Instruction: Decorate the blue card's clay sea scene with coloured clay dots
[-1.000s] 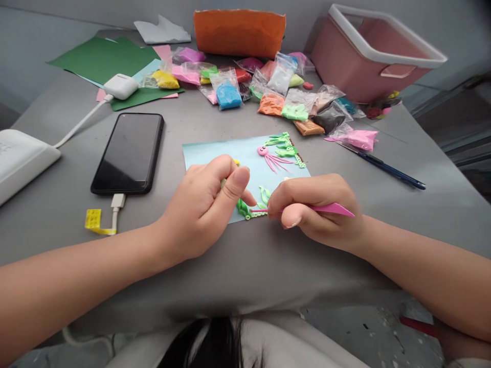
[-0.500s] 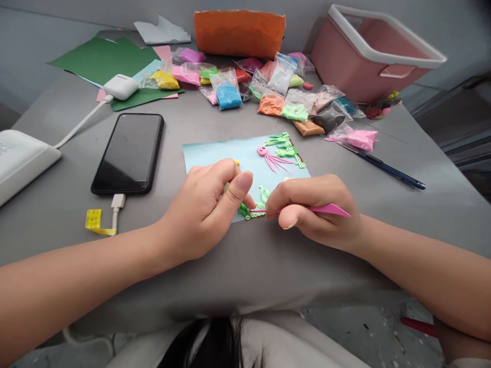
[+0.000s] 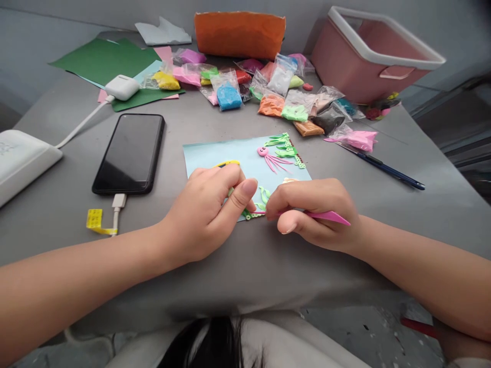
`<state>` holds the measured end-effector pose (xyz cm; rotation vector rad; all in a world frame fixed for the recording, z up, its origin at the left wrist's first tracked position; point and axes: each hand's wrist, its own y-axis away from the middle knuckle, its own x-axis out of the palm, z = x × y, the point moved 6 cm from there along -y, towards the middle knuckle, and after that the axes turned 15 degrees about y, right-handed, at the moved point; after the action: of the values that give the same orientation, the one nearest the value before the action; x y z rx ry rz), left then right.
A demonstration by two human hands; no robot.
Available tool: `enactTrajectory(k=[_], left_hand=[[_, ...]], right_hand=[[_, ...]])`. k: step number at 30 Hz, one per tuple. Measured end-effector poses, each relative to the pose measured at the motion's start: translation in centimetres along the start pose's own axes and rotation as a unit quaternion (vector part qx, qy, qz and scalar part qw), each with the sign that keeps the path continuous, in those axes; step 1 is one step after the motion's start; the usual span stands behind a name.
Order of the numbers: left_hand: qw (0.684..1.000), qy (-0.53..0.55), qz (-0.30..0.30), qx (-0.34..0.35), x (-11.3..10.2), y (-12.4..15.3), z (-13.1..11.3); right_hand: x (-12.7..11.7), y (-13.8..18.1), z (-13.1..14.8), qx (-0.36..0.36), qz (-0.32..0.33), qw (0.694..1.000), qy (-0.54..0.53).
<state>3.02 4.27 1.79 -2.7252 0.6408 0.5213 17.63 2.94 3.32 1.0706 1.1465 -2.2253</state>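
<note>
A light blue card lies on the table, decorated with a pink clay octopus and green clay seaweed. A yellow clay piece shows behind my left hand, which rests over the card's near part. Its thumb and fingers are pinched together; what they hold, if anything, is hidden. My right hand is closed around a pink clay modelling tool. The tool's thin end points left, reaching my left fingertips above small green clay rings at the near edge.
Several bags of coloured clay lie across the back, before an orange box. A pink basket stands back right, a dark blue pen in front. To the left are a phone, a white charger and green paper.
My left hand has shifted slightly right and toward me, uncovering more of the yellow clay piece. The tool has tilted a little, its wide end lower; my right hand has barely moved.
</note>
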Motion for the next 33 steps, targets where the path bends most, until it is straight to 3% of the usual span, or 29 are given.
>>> enactTrajectory(k=[11,22,26,29,33], left_hand=[[1.0,-0.011,-0.009,0.005,-0.1,0.0,-0.3],[1.0,-0.024,0.001,0.009,0.0,-0.1,-0.1],[1.0,-0.02,0.001,0.002,0.0,0.0,-0.3],[1.0,0.022,-0.017,0.002,-0.4,0.1,-0.5],[0.987,0.156,-0.048,0.004,-1.0,0.3,-0.3]], right_hand=[[-0.5,0.6,-0.2,0.023,-0.069,0.997,-0.039],[-0.7,0.6,-0.3,0.038,-0.052,0.998,-0.027],[-0.9,0.6,-0.3,0.031,-0.079,0.996,-0.025],[-1.4,0.7,-0.3,0.038,-0.112,0.993,-0.017],[-2.1,1.0,-0.8,0.053,-0.171,0.984,-0.023]])
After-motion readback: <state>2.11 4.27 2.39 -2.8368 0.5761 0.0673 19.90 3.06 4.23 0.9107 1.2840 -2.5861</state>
